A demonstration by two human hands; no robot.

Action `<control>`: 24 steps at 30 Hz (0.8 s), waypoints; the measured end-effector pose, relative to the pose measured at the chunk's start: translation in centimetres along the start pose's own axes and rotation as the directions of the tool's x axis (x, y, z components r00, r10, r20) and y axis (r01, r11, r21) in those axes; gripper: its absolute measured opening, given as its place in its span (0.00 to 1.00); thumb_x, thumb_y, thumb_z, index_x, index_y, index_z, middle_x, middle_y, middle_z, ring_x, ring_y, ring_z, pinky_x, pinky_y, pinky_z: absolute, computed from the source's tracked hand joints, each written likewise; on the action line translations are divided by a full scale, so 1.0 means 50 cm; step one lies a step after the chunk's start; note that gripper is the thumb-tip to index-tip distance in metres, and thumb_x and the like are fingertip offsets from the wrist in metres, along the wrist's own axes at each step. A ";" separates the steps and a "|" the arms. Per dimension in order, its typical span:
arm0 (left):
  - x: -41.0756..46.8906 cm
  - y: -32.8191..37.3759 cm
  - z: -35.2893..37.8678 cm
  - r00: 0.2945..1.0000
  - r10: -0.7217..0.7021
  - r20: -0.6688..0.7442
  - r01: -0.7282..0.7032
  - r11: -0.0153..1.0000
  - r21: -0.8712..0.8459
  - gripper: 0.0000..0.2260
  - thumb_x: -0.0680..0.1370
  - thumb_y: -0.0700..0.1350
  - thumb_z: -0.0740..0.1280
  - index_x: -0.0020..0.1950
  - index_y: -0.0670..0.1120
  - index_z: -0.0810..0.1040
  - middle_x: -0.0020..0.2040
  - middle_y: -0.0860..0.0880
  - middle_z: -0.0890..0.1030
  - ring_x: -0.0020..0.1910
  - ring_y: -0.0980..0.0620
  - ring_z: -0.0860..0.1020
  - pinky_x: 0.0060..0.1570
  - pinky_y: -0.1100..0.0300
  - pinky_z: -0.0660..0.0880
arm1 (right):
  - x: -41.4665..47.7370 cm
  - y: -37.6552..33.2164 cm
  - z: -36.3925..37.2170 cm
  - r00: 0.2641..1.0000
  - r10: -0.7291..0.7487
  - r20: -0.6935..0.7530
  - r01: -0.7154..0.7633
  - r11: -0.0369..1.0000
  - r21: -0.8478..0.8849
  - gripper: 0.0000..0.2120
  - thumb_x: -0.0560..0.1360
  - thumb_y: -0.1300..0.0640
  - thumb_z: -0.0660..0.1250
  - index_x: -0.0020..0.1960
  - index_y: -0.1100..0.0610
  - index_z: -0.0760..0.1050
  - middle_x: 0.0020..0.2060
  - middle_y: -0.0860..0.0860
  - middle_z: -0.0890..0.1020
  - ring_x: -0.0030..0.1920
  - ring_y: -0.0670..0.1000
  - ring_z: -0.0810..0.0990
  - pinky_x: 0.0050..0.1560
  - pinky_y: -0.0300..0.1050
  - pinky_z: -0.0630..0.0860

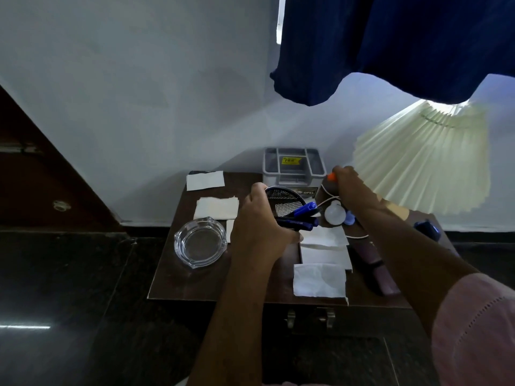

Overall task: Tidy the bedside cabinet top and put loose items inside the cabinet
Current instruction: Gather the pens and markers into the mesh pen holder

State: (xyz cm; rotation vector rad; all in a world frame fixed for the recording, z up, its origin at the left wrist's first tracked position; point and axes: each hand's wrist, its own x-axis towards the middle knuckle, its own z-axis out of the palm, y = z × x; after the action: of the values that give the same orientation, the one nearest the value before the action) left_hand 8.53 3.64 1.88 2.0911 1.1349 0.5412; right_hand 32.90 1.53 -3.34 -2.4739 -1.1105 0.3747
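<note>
A dark blue curtain [390,45] hangs over a pale wall [125,79]. Below lies a glossy black floor [69,302]. Dark wooden panelling [41,176] stands at left.

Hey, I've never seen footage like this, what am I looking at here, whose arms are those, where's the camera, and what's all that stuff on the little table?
There is no machine here. It is one picture from a wide-angle camera worn on a person's head, looking forward and down, so the two arms reaching in are the wearer's own.

The left hand holds a tilted black mesh pen cup with blue markers sticking out. The right hand pinches something small and orange; I cannot tell what it is.

They are working over a dark wooden bedside cabinet. On it lie a glass ashtray, several white paper napkins, a grey plastic organiser, a pleated lamp shade and a white cord. Dark blue cloth hangs above.
</note>
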 end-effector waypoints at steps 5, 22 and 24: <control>-0.004 -0.008 -0.008 0.999 0.019 0.029 -0.018 1.000 -0.020 0.38 0.59 0.50 0.80 0.64 0.49 0.65 0.60 0.49 0.74 0.53 0.54 0.70 0.46 0.64 0.69 | -0.052 -0.030 0.005 0.981 -0.060 -0.185 0.050 0.997 -0.062 0.05 0.78 0.61 0.54 0.50 0.58 0.67 0.47 0.58 0.73 0.46 0.60 0.75 0.44 0.49 0.68; -0.031 -0.057 -0.076 0.986 0.078 0.149 -0.069 0.995 -0.065 0.42 0.54 0.46 0.82 0.63 0.50 0.65 0.58 0.51 0.76 0.54 0.53 0.72 0.50 0.61 0.70 | -0.307 -0.223 -0.050 0.926 -0.256 -0.278 0.376 0.701 0.606 0.03 0.74 0.59 0.68 0.48 0.56 0.78 0.44 0.52 0.84 0.46 0.47 0.82 0.49 0.43 0.77; -0.036 -0.058 -0.077 0.984 0.101 0.144 -0.091 0.993 -0.073 0.41 0.55 0.47 0.82 0.63 0.51 0.66 0.58 0.51 0.76 0.55 0.51 0.74 0.51 0.59 0.73 | -0.314 -0.216 -0.033 0.942 -0.271 -0.198 0.335 0.763 0.552 0.03 0.73 0.59 0.70 0.47 0.55 0.80 0.44 0.48 0.83 0.46 0.39 0.79 0.48 0.35 0.74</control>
State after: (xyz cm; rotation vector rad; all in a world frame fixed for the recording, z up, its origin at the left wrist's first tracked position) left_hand 3.53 4.66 2.28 2.0992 0.9244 0.4542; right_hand 16.35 -4.24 4.34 -1.7219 -1.1226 0.4031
